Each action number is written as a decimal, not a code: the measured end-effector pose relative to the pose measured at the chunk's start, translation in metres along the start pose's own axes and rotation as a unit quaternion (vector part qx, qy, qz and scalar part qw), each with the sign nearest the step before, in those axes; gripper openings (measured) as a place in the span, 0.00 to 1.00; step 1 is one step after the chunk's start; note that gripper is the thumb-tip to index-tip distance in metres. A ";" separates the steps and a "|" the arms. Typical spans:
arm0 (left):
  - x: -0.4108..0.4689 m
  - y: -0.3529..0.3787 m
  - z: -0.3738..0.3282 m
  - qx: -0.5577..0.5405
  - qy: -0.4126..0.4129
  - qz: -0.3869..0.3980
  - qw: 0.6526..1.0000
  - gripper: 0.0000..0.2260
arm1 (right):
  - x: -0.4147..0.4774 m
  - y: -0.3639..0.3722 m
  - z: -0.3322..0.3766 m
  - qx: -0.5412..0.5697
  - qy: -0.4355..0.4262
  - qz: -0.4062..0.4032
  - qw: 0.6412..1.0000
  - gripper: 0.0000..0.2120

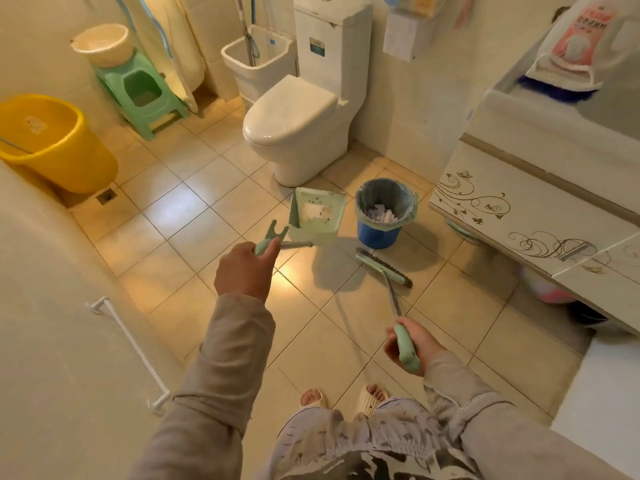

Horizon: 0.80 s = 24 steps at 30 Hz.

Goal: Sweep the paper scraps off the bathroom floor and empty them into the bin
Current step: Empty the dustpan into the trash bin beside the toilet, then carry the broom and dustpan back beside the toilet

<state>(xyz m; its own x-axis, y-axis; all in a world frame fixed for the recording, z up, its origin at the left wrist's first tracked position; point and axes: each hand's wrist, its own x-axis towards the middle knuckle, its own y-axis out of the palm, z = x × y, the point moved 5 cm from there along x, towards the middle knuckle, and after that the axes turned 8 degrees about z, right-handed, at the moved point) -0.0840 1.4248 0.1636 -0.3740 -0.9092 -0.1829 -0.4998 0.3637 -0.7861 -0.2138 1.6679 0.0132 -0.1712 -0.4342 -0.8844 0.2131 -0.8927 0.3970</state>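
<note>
Left hand (246,271): I see it closed around the dustpan (317,216) handle, pan left of the bin (385,213), scraps (315,212) aboard for tipping.
Bin: already holds scraps.
Right hand (410,344): wrapped around the broom (384,268) handle, head parked below the bin.

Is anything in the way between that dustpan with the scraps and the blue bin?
Nothing visible. The dustpan, held by the left hand, sits just left of the bin, with only bare floor between them. The broom lies nearer the person, clear of that gap.
</note>
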 end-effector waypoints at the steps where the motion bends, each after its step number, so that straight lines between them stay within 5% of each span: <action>1: -0.002 -0.004 0.007 0.021 -0.009 -0.001 1.000 0.20 | 0.002 0.000 0.003 -0.002 -0.008 -0.001 1.000 0.16; 14: -0.053 0.023 0.094 0.064 -0.233 0.097 0.965 0.22 | 0.022 0.020 0.022 -0.128 0.057 -0.001 0.990 0.16; 24: -0.066 0.025 0.098 0.163 -0.235 0.132 0.949 0.12 | 0.036 0.023 0.051 -0.175 0.080 -0.008 0.981 0.21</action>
<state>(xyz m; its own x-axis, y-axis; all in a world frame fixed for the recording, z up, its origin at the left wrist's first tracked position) 0.0047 1.4738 0.0985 -0.0240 -0.8126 -0.5824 -0.1411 0.5794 -0.8027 -0.2643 1.6253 0.0032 -0.0291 -0.3707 -0.9283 0.5330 -0.7914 0.2993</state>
